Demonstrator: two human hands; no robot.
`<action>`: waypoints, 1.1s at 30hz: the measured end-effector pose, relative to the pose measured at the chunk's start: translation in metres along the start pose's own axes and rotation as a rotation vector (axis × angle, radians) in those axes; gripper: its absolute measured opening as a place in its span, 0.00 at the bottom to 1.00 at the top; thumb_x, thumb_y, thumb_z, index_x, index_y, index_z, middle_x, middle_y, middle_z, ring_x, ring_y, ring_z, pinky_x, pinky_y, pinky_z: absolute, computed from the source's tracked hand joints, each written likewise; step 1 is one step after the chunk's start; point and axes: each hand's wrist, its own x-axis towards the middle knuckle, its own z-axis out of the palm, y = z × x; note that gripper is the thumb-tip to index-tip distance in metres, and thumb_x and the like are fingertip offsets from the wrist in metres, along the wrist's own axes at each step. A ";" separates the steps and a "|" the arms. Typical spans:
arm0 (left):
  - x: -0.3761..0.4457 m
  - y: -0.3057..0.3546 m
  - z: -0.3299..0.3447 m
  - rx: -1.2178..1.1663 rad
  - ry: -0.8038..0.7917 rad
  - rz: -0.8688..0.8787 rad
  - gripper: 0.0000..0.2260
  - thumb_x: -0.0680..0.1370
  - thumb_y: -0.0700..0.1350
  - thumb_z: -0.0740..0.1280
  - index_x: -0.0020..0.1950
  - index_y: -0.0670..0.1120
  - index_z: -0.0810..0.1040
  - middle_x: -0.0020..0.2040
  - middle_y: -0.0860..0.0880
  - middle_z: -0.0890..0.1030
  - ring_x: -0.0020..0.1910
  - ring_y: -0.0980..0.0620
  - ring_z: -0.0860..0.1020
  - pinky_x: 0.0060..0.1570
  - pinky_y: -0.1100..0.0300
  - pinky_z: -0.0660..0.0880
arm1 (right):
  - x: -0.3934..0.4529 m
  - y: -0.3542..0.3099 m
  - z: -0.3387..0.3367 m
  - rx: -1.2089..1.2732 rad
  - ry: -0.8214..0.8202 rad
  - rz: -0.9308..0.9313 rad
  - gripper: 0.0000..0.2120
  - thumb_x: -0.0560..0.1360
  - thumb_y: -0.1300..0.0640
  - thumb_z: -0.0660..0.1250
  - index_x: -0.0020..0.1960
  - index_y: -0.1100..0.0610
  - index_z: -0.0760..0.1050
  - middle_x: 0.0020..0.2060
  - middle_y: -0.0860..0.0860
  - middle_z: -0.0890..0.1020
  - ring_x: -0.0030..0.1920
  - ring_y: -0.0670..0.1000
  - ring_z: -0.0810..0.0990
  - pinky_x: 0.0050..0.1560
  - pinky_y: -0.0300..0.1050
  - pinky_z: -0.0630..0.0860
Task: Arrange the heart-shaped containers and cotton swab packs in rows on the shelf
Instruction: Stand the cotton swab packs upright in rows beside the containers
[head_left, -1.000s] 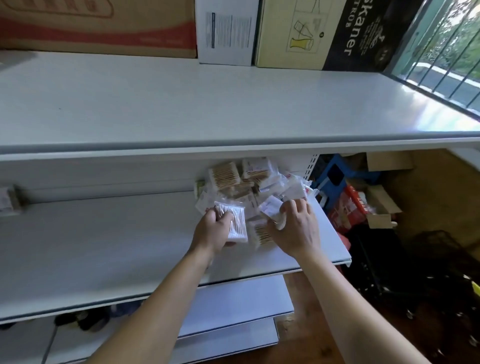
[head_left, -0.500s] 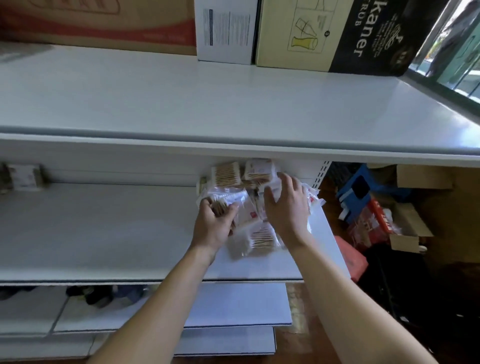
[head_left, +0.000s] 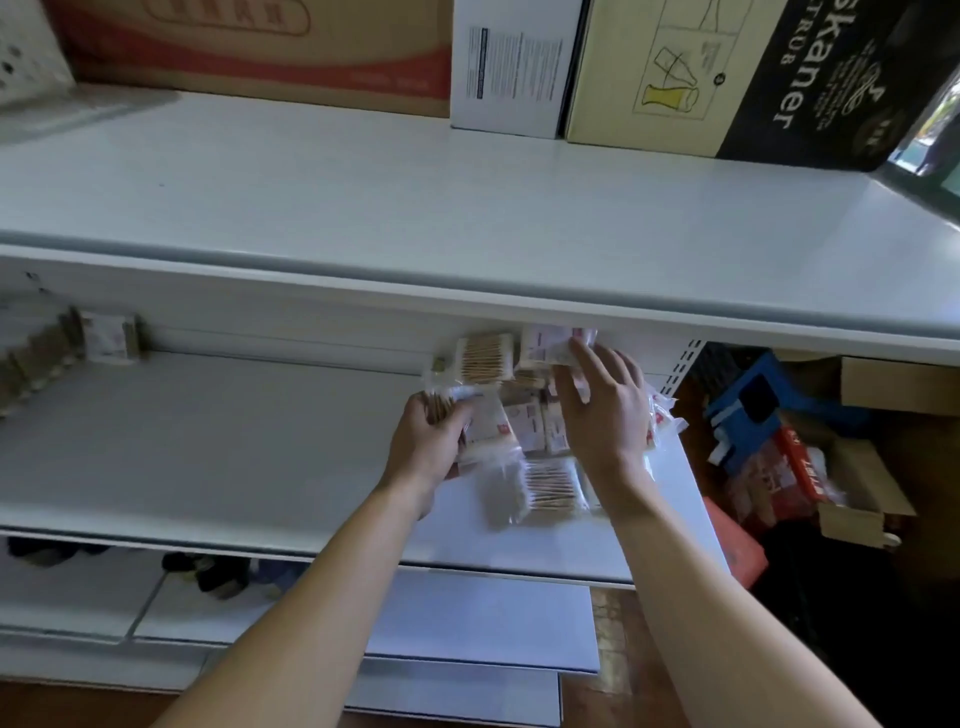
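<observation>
Head view: left hand (head_left: 426, 441) grips a swab pack (head_left: 485, 426) from the pile at the shelf's (head_left: 208, 447) right end; right hand (head_left: 605, 410) spreads open above. Packs look light, crinkly, slippery; pinch edges.

Half my pile sits out of sight under the upper shelf (head_left: 467, 291).

The shelf's front lip cuts off the back of the cotton swab packs (head_left: 524, 410), so I can't count them. My right hand (head_left: 605, 415) covers several packs, and its fingertips blur against the wrapping. My left hand (head_left: 428, 441) hides most of the pack it grips. The print on the labels is too small to read. The row at far left (head_left: 36, 358) is a blur.
</observation>
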 end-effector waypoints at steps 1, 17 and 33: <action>0.000 0.001 0.001 -0.031 -0.018 -0.017 0.13 0.76 0.50 0.73 0.57 0.48 0.75 0.51 0.43 0.82 0.44 0.44 0.83 0.43 0.41 0.83 | -0.006 -0.006 -0.002 0.060 0.015 -0.026 0.16 0.78 0.49 0.68 0.63 0.53 0.80 0.56 0.54 0.83 0.58 0.58 0.77 0.57 0.51 0.74; 0.001 0.018 -0.064 -0.182 -0.073 -0.016 0.14 0.75 0.45 0.75 0.57 0.41 0.80 0.51 0.37 0.84 0.46 0.40 0.85 0.41 0.45 0.82 | 0.005 -0.080 0.041 -0.214 -0.360 0.056 0.30 0.73 0.51 0.66 0.73 0.59 0.67 0.67 0.62 0.71 0.68 0.66 0.66 0.69 0.57 0.66; 0.016 0.018 -0.132 -0.221 -0.033 -0.033 0.16 0.76 0.44 0.74 0.61 0.46 0.74 0.53 0.42 0.82 0.45 0.45 0.84 0.43 0.44 0.83 | -0.058 -0.173 0.022 0.440 -0.234 0.151 0.11 0.82 0.54 0.62 0.61 0.56 0.78 0.49 0.46 0.84 0.49 0.45 0.82 0.47 0.35 0.73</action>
